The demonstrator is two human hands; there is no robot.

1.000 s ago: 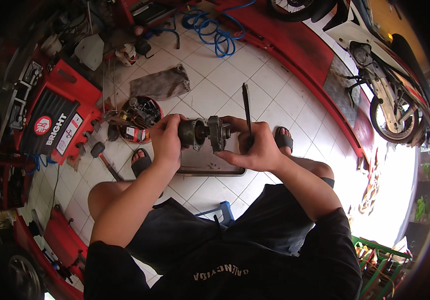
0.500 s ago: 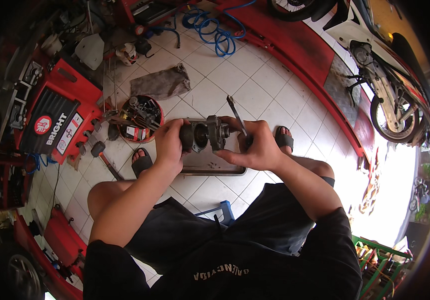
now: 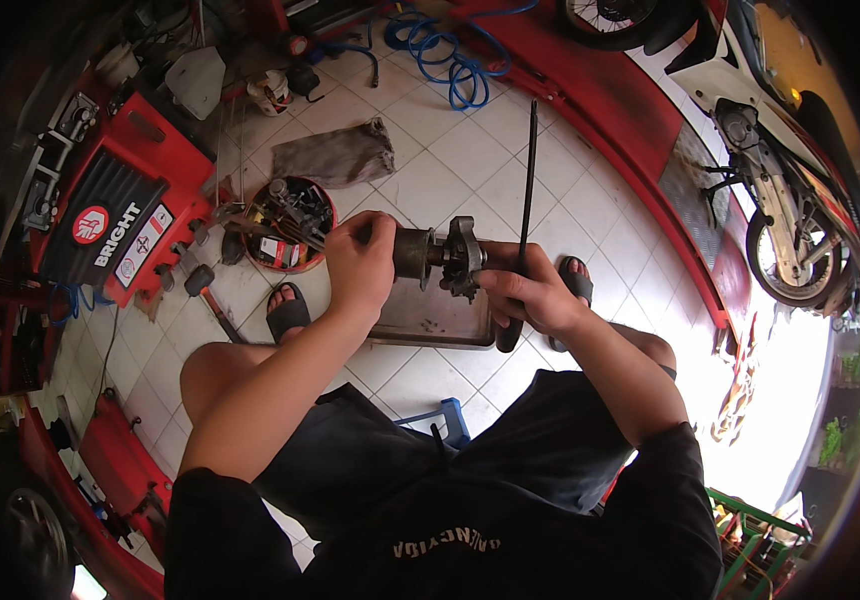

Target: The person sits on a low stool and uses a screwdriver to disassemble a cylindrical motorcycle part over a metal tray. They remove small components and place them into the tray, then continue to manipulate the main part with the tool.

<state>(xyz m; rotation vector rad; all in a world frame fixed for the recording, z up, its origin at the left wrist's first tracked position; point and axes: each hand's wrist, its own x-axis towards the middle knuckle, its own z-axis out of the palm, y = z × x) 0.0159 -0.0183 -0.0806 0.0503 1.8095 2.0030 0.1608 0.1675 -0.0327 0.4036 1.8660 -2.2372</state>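
Note:
In the head view my left hand [image 3: 362,262] grips a dark metal cylinder [image 3: 412,252] from the left. A grey end housing [image 3: 462,245] sits at its right end, joined by a short shaft with a gap around it. My right hand [image 3: 540,295] is closed around that housing and a long thin dark tool [image 3: 530,170], which stands roughly upright with its handle below my fingers. A metal tray [image 3: 400,325] lies on the floor beneath the parts, between my sandalled feet.
Left stand a red machine [image 3: 150,130], a round bin of parts [image 3: 320,195] and a hammer [image 3: 215,305]. Ahead lie a rag [image 3: 335,150] and blue hose [image 3: 435,55]. Rightward are a red ramp [image 3: 640,150], a motorcycle [image 3: 770,200] and a green rack [image 3: 750,520].
The parts have shifted rightward, with my left hand slightly higher. The end housing has tilted and my right hand's grip has changed; the tool leaned left and now rises higher, tilted slightly right.

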